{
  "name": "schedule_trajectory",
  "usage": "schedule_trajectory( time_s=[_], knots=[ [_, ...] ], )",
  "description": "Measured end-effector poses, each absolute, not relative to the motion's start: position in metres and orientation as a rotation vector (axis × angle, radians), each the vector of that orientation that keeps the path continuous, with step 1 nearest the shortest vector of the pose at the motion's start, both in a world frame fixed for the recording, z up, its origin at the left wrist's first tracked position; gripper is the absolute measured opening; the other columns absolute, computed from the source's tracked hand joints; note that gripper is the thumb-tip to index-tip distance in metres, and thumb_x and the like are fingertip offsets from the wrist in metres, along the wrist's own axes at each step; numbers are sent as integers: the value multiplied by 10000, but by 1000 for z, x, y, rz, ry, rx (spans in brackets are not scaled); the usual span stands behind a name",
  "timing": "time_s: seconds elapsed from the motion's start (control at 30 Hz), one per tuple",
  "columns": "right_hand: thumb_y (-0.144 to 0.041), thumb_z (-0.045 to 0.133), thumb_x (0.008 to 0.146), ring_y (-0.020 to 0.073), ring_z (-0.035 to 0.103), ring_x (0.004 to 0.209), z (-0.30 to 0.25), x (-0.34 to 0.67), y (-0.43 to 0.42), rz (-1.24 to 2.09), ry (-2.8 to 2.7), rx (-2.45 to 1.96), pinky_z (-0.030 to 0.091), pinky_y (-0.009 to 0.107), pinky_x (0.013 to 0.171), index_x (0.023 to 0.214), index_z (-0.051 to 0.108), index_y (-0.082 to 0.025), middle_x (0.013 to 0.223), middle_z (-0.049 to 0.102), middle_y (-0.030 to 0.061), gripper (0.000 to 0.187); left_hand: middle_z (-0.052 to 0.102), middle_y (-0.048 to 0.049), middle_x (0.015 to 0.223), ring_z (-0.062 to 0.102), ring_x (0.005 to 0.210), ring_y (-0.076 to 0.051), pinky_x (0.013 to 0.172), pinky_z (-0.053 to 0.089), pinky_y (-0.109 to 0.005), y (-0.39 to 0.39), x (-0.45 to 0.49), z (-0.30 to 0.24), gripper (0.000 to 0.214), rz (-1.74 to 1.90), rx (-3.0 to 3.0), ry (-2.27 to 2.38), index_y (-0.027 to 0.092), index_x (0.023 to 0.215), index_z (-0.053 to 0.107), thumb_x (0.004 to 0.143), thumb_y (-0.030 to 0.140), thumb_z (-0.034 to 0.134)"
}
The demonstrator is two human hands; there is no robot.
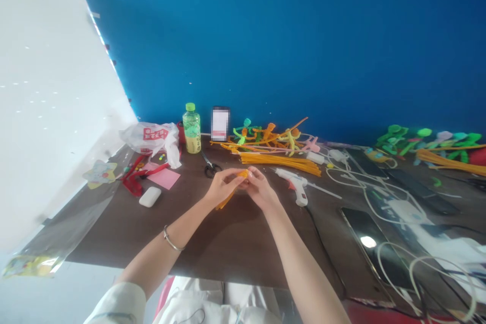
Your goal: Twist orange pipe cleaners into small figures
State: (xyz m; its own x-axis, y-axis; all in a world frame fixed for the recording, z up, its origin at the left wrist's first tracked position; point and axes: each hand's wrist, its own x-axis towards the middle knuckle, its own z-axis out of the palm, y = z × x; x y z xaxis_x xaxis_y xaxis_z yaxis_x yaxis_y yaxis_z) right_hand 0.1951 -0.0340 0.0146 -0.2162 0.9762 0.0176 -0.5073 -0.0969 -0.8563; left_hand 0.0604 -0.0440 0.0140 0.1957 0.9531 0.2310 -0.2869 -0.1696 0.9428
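My left hand and my right hand meet above the middle of the dark brown table. Both have their fingers pinched on an orange pipe cleaner, whose free end trails down to the left under my left hand. A thin bracelet circles my left wrist. Just beyond my hands lies a bundle of orange pipe cleaners, and behind it stand small pipe-cleaner figures.
A white glue gun lies right of my hands, black scissors just behind them. A green-capped bottle, a white plastic bag, pink paper and a white case sit left. A phone and white cables crowd the right.
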Motion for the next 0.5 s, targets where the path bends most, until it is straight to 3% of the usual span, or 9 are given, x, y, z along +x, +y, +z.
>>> schedule_trajectory(
  time_s=[0.27, 0.5],
  knots=[
    [-472, 714, 588, 106, 470, 502, 14, 196, -36, 1604, -1087, -760, 401, 261, 501, 774, 522, -218, 631, 565, -38, 369, 687, -93, 779, 662, 645, -182, 711, 549, -367, -42, 54, 16, 417, 1107, 1010, 631, 88, 962, 654, 641, 348, 711],
    [-470, 659, 656, 111, 483, 538, 9, 196, -33, 1599, -1177, -728, 438, 279, 552, 755, 529, -199, 608, 513, -38, 317, 668, -75, 755, 627, 601, -124, 593, 501, -244, -35, 49, 10, 406, 996, 970, 577, 107, 974, 645, 645, 335, 714]
  ],
)
